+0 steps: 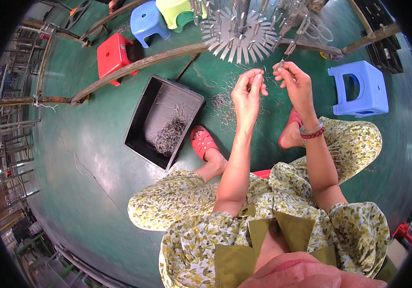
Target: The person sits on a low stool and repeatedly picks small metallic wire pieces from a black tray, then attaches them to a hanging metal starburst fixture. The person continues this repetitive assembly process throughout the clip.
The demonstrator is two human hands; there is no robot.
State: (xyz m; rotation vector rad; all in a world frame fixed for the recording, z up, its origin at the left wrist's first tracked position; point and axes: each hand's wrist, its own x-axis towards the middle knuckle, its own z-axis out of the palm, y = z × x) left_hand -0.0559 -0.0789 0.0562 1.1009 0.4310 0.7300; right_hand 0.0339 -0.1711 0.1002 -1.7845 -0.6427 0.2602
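Observation:
My left hand (247,96) is closed in a pinch in front of the hanging rack. A small thin wire piece shows at its fingertips, perhaps a hook. My right hand (296,86), a short way to the right, pinches a small metal part (280,64) hanging near the rack's lower edge. The two hands are apart. Above them is a toothed metal disc (237,41) with several small metal parts hanging round it. On the floor beyond my left hand lie scattered wire hooks (221,102).
A black crate (149,91) with a heap of wire hooks (170,137) stands at my left. A blue stool (370,89) is at the right; red (112,55), blue (147,21) and green (175,10) stools stand at the far left. A rusty metal frame bar (143,62) crosses ahead.

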